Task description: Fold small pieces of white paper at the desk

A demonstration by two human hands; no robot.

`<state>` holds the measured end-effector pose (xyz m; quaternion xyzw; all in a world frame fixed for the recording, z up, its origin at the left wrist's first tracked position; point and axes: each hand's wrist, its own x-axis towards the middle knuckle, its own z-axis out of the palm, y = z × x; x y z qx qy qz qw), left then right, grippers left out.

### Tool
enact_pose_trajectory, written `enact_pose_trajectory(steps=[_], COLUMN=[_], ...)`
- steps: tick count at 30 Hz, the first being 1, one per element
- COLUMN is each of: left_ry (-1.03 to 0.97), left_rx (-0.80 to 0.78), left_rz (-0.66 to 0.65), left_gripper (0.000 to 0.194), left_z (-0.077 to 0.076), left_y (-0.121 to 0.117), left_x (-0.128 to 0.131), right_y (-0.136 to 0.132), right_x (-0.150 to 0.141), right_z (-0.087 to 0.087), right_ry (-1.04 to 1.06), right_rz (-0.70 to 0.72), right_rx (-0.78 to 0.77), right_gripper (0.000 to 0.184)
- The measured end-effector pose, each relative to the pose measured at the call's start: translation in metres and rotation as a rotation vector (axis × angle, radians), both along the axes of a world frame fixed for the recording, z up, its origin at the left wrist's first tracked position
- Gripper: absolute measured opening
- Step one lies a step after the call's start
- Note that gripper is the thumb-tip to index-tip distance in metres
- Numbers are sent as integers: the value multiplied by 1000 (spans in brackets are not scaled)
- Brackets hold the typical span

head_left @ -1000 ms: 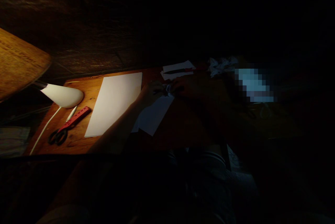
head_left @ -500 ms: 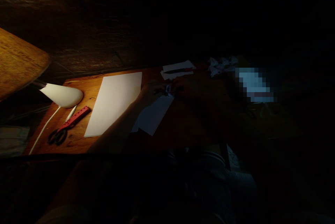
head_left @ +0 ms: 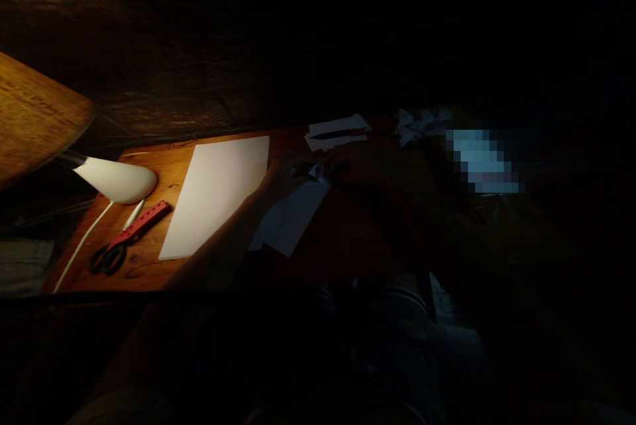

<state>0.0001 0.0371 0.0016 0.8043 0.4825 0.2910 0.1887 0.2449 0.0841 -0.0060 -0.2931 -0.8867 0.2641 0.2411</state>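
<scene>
The scene is very dark, lit only by a lamp at the left. My left hand (head_left: 285, 173) and my right hand (head_left: 355, 168) meet over a small folded white paper piece (head_left: 317, 171) on the wooden table (head_left: 149, 259). Both hands have their fingers pinched on that piece. A smaller white sheet (head_left: 293, 216) lies just under and in front of the hands. A large white sheet (head_left: 216, 193) lies to the left of my left forearm.
A white lamp head (head_left: 116, 180) with a cable lies at the left, beside scissors (head_left: 106, 258) and a red ruler (head_left: 139, 225). At the back are papers with a red pen (head_left: 338, 132), crumpled paper (head_left: 420, 124) and a lit screen (head_left: 481, 160).
The hands shifted only slightly on the small paper piece; everything else stays in place.
</scene>
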Motion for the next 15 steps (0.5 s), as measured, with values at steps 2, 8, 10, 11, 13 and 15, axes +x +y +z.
enact_pose_trajectory(steps=[2, 8, 10, 11, 13, 15], left_ry=[12, -38, -44, -40, -25, -11], left_rx=[15, -22, -32, -31, -23, -16], left_rz=[5, -23, -33, -32, -27, -25], left_gripper=[42, 36, 35, 35, 36, 35], left_z=[-2, -2, -2, -2, -1, -1], left_y=[1, 1, 0, 1, 1, 1], left_x=[-1, -1, -1, -2, -2, -3], right_y=[1, -3, -6, -7, -11, -14], right_x=[0, 1, 1, 1, 1, 0], right_z=[-1, 5, 8, 10, 14, 17], right_ry=[18, -10, -34, -40, -41, -42], right_rz=[7, -6, -24, -28, -24, -24], right_rx=[5, 27, 30, 30, 27, 30], right_gripper=[12, 13, 15, 16, 20, 27])
